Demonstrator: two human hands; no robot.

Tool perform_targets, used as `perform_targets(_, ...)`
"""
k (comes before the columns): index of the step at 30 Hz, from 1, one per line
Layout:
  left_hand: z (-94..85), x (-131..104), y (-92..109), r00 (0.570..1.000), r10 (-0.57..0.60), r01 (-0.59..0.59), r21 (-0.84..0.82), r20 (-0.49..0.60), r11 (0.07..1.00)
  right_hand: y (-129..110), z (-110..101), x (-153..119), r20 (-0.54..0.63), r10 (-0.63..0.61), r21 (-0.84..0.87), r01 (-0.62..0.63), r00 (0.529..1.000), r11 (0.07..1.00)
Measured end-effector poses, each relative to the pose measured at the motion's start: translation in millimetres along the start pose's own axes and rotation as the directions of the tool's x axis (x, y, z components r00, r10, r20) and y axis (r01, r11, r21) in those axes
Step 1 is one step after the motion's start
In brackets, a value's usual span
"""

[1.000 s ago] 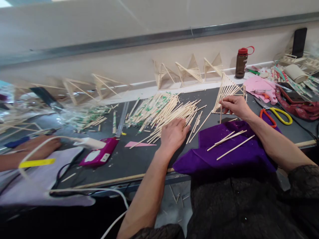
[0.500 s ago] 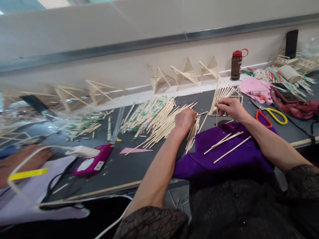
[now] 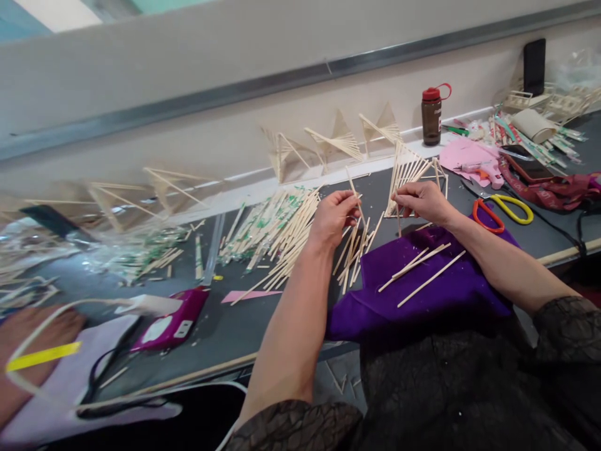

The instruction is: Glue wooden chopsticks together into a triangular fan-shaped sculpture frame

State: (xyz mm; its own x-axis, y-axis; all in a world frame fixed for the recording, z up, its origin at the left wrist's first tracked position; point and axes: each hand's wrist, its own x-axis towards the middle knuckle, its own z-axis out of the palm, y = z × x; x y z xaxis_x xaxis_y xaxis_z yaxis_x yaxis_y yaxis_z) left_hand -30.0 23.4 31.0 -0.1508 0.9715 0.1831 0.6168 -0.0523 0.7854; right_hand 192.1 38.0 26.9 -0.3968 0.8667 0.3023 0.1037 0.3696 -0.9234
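Observation:
My left hand [image 3: 334, 216] pinches a thin wooden chopstick [image 3: 351, 181], held tilted above a small loose bunch of chopsticks [image 3: 352, 254]. A second chopstick [image 3: 399, 224] hangs nearly upright from the closed fingers of my right hand [image 3: 420, 202]. Just behind that hand stands a fan-shaped frame of sticks [image 3: 407, 172], partly hidden by it. A purple cloth [image 3: 422, 300] lies below my hands, with several chopsticks [image 3: 431, 279] on it. Left of my left hand spreads a large pile of bare chopsticks [image 3: 293, 232] beside others in green-printed wrappers [image 3: 256, 228].
Several twisted stick frames [image 3: 335, 141] line the wall. On the right are scissors [image 3: 502, 210], a pink glue gun [image 3: 486, 169] and a red-capped bottle [image 3: 431, 119]. At left lie a magenta power block [image 3: 171, 322] with a white plug and another person's arm [image 3: 37, 341].
My left hand has risen off the chopsticks on the table and now holds one up. My right hand keeps its chopstick in nearly the same place. The view has shifted slightly.

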Motion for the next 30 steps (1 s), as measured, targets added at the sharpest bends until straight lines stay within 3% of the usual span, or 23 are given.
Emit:
perform_targets(4,21.6,-19.6,7.8,0.997,0.009,0.010,-0.248,0.078,0.969,-0.3,-0.2,1.2,-0.021,-0.011,-0.020,0.010,1.000,1.000)
perform_targets(8,38.6,-31.8,7.8,0.991,0.042,0.004,-0.337,0.128,0.941,1.5,0.5,1.8,-0.081,-0.052,-0.049,0.049,0.995,0.998)
perform_targets(16,43.0,-34.1,5.0,0.984,0.121,-0.081,-0.275,0.131,0.958,0.2,3.2,0.4,-0.101,-0.040,-0.092,0.031,0.994,0.995)
perform_targets(30,45.8,-36.4,4.7,0.979,0.141,-0.105,-0.231,0.146,0.967,5.4,5.9,0.6,-0.083,-0.066,-0.088,0.059,0.994,0.994)
